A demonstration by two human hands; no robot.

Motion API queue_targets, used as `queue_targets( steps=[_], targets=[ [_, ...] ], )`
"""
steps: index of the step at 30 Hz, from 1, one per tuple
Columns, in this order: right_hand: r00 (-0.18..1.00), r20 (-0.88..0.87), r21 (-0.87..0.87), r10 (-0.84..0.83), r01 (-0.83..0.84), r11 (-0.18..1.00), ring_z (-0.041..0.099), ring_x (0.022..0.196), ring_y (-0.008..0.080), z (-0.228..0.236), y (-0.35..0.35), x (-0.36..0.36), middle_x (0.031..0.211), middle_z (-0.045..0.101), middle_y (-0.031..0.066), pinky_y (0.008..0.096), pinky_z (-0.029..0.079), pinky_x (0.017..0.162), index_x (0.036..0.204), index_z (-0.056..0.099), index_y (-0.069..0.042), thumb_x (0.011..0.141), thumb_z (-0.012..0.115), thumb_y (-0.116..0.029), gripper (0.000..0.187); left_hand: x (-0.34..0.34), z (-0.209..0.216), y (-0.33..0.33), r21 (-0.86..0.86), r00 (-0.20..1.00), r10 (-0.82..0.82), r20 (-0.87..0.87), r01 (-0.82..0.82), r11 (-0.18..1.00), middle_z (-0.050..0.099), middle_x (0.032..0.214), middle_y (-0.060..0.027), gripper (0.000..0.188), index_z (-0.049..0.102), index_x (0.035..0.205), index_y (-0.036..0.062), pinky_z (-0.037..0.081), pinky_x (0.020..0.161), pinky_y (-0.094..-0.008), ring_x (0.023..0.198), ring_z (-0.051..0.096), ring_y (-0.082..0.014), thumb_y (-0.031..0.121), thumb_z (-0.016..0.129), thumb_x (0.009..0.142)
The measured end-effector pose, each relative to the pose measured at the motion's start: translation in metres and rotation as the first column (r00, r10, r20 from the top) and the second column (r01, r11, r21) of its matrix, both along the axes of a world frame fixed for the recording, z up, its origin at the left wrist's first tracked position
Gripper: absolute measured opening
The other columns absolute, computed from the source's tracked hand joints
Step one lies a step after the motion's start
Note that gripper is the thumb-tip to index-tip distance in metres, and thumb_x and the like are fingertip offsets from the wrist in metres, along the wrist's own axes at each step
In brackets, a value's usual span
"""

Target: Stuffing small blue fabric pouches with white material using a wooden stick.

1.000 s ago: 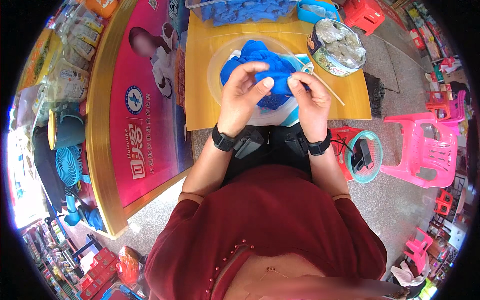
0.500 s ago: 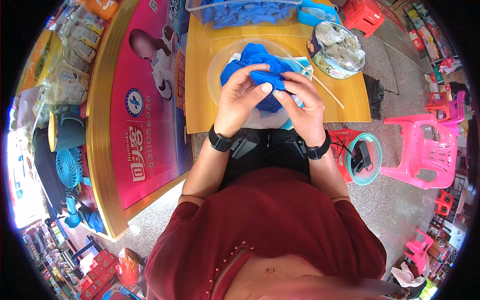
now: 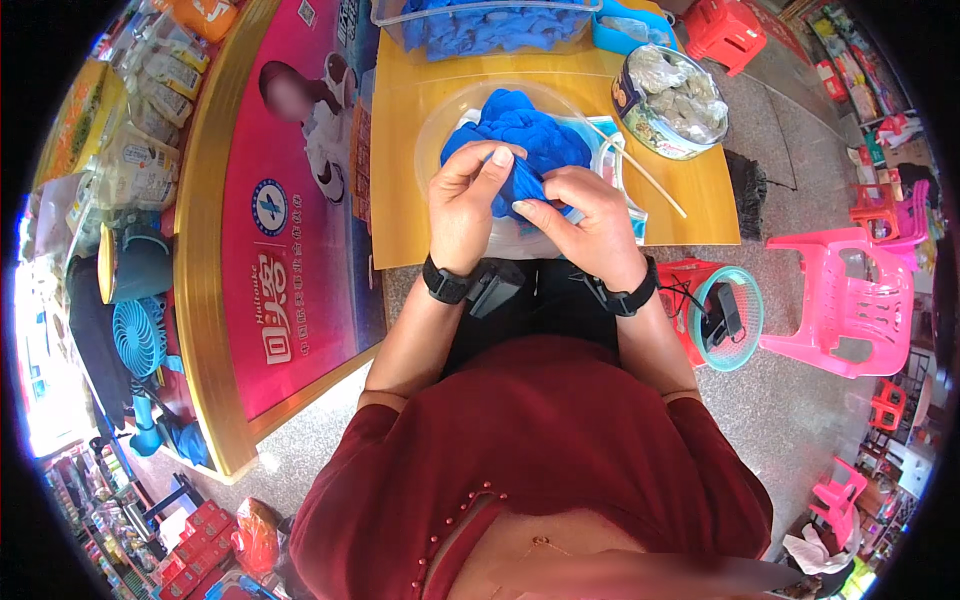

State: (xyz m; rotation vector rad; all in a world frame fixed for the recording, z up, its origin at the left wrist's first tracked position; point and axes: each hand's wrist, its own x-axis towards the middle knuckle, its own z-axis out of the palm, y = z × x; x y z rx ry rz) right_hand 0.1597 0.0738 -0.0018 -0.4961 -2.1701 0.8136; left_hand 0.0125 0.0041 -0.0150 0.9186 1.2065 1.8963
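Yellow table [image 3: 396, 165] topped with a translucent basin [image 3: 431, 140], clear box [image 3: 391, 30] and blue container [image 3: 612, 42] set behind, round tin [image 3: 665, 141] placed at right

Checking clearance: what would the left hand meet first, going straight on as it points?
Past the blue piece it holds, the left hand would probably meet the blue heap in the clear bowl; depth is unclear.

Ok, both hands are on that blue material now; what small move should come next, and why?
Probably a gentle outward tug with the right hand while the left hand grips firmly: both pinch the held blue piece, which looks creased and bunched between them, so a light pull might flatten it. More blue material lies heaped just beyond.
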Motion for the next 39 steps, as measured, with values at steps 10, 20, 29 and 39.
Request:
queue_targets(
  steps=[10, 20, 29, 39],
  targets=[
    [0.978, -0.192, -0.36, -0.078, 0.004, 0.933, 0.061, 0.076, 0.0138, -0.005, 0.0, -0.001, 0.088, 0.065, 0.0079, 0.0258, 0.049, 0.065, 0.079, 0.064, -0.001, 0.074, 0.079, -0.008, 0.017, 0.0, 0.001, 0.002, -0.009, 0.992, -0.116, 0.039, 0.116, 0.993, 0.062, 0.089, 0.0005, 0.015, 0.066, 0.101, 0.0034, 0.044, 0.073, -0.0215, 0.082, 0.055, -0.0071, 0.015, 0.06, 0.094],
    [0.983, -0.18, -0.305, -0.042, -0.015, 0.952, 0.058, 0.065, 0.0107, 0.002, -0.005, -0.008, 0.078, 0.064, 0.0067, 0.025, 0.047, 0.059, 0.095, 0.067, 0.001, 0.076, 0.078, -0.008, 0.024, 0.0, 0.003, 0.002, -0.102, 0.97, -0.146, 0.192, 0.167, 0.981, 0.063, 0.082, 0.0, 0.022, 0.062, 0.097, 0.0042, 0.046, 0.064, -0.0201, 0.069, 0.055, -0.0067, 0.025, 0.056, 0.097],
    [0.99, -0.135, -0.203, 0.046, -0.074, 0.976, 0.056, 0.06, 0.0136, 0.003, -0.016, -0.016, 0.071, 0.06, 0.0076, 0.0263, 0.045, 0.055, 0.086, 0.064, 0.002, 0.081, 0.072, -0.007, 0.012, 0.008, -0.006, 0.005, 0.034, 0.985, 0.05, 0.166, -0.056, 0.998, 0.061, 0.079, 0.0028, 0.023, 0.063, 0.088, 0.0043, 0.044, 0.066, -0.0201, 0.071, 0.052, -0.0037, 0.022, 0.053, 0.098],
    [0.916, -0.325, -0.636, -0.236, -0.027, 0.771, 0.052, 0.069, 0.0043, -0.009, -0.008, -0.009, 0.08, 0.058, -0.0022, 0.0189, 0.042, 0.059, 0.092, 0.066, 0.0, 0.087, 0.069, -0.007, 0.009, -0.006, -0.004, 0.005, -0.056, 0.911, -0.332, 0.244, 0.356, 0.933, 0.06, 0.094, 0.0013, 0.03, 0.058, 0.108, 0.0044, 0.044, 0.07, -0.0217, 0.079, 0.054, -0.0056, 0.031, 0.056, 0.097]
  ],
)
